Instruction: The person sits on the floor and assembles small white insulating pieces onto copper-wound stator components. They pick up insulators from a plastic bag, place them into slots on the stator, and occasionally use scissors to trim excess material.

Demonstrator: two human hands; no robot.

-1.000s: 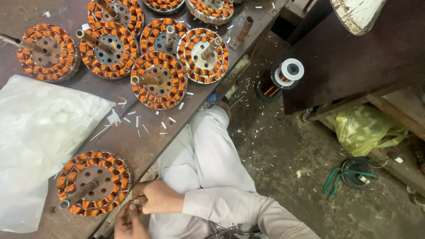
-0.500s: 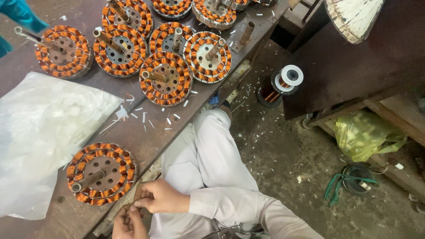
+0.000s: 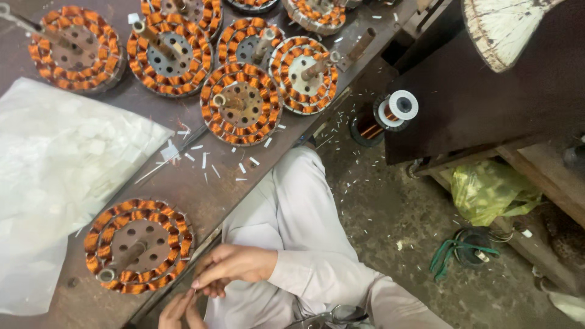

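head view: since a second ago the view has dipped and closed in; the hands keep to the worktop (image 3: 201,189) edge, so the fiddling goes on. right hand (image 3: 234,268) fingers pinched on something too small to tell, just beside the stator (image 3: 139,245). left hand (image 3: 180,311) cut off; its grip cannot be told.

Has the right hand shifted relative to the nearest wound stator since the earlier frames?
No: the right hand stays just right of the stator, at the bench edge.
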